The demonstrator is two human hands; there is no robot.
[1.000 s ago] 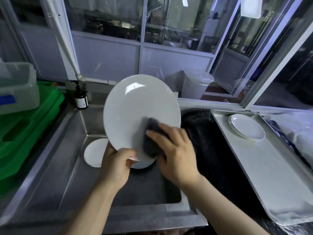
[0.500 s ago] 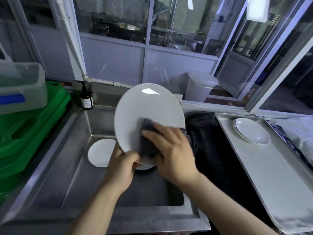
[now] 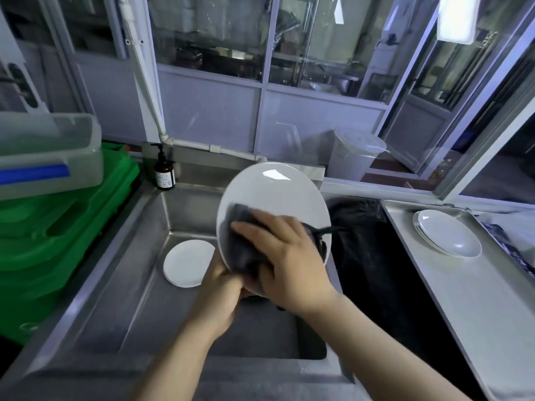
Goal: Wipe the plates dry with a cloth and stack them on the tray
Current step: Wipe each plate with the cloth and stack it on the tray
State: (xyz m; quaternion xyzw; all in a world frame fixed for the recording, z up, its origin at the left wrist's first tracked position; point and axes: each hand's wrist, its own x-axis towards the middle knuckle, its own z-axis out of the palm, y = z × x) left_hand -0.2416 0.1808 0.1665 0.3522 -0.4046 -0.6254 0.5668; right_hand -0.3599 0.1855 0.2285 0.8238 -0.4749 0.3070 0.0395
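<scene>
Far left of the frame: green crates (image 3: 58, 227) stacked under a clear plastic bin (image 3: 49, 157); just right of them, a brown pump bottle (image 3: 164, 175) on the back ledge of the steel sink (image 3: 121, 285). Lying flat in the basin, left of centre, a small white plate (image 3: 188, 263), not yet wiped. Centre: a large white plate (image 3: 275, 204) held upright over the basin, face toward the camera. Gripping its lower rim from below, the left hand (image 3: 223, 287), fingers curled round the edge. Spread flat on the face, the right hand (image 3: 286, 256), fingers straight, pressing a dark grey cloth (image 3: 240, 244) to the lower left of the plate; a loop of cloth trailing off past the right rim. Right of the sink, a dark mat (image 3: 376, 270); beyond it, a metal tray (image 3: 477, 314) bearing a short stack of white plates (image 3: 447, 237) at its far end. Step in hand, by the look of it: drying the front of the large plate, the upper half seemingly not reached. Next likely called for: a sweep over the rest, a turn for the back, then a carry rightward onto the stack, with a firm hold on a possibly damp rim.
</scene>
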